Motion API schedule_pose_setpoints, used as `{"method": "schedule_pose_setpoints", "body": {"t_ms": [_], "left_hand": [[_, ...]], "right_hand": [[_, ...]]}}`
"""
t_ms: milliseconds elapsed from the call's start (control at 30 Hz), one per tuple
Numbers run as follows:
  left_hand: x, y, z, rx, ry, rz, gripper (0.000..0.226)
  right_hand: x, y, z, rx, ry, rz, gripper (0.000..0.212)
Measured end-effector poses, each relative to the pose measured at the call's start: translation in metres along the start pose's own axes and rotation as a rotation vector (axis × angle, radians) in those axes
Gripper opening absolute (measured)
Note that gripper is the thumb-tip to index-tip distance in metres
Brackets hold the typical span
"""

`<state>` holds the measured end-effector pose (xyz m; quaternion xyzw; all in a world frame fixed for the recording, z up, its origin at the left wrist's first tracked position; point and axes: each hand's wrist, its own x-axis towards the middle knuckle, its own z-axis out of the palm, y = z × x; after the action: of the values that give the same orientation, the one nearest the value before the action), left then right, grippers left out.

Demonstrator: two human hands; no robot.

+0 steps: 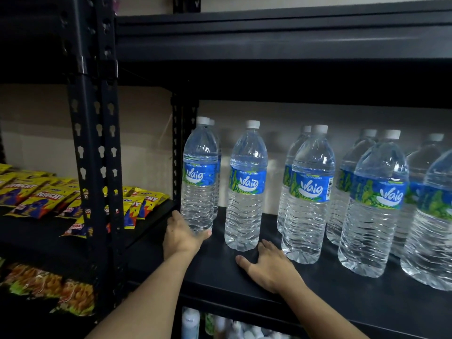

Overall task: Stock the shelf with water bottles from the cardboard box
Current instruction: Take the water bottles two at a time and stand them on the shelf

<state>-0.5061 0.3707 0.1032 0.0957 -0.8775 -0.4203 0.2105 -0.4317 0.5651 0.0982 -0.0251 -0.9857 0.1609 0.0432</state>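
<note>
Several clear water bottles with blue labels and white caps stand in rows on the black shelf (220, 277). My left hand (181, 234) is wrapped around the base of the leftmost front bottle (199, 177), which stands upright at the shelf's left end with another bottle right behind it. My right hand (269, 267) lies flat on the shelf board, fingers spread, just in front of the second bottle (245, 187) and not touching it. More bottles (309, 192) fill the shelf to the right. The cardboard box is out of view.
A black perforated upright (97, 148) divides this rack from the left one, where yellow snack packs (41, 199) lie on a shelf and orange packs (49, 287) sit below. White containers (190, 324) show on the shelf underneath. A black shelf board hangs close above the bottle caps.
</note>
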Motion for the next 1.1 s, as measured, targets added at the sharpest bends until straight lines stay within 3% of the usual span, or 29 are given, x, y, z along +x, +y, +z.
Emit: {"method": "schedule_pose_setpoints", "body": {"t_ms": [533,1000,1100], "left_hand": [[0.0012,-0.0061,0.0027,0.018,-0.047,0.018,0.075],[0.0028,-0.0064,0.0034,0.004,-0.059,0.003,0.075],[0.0021,-0.0061,0.0030,-0.020,-0.081,-0.014,0.090]], "right_hand": [[0.0030,0.0023,0.0036,-0.004,0.026,-0.003,0.092],[0.0011,0.0008,0.0015,-0.004,0.028,-0.014,0.090],[-0.0002,0.0009,0.0010,0.003,0.045,-0.022,0.089]]}}
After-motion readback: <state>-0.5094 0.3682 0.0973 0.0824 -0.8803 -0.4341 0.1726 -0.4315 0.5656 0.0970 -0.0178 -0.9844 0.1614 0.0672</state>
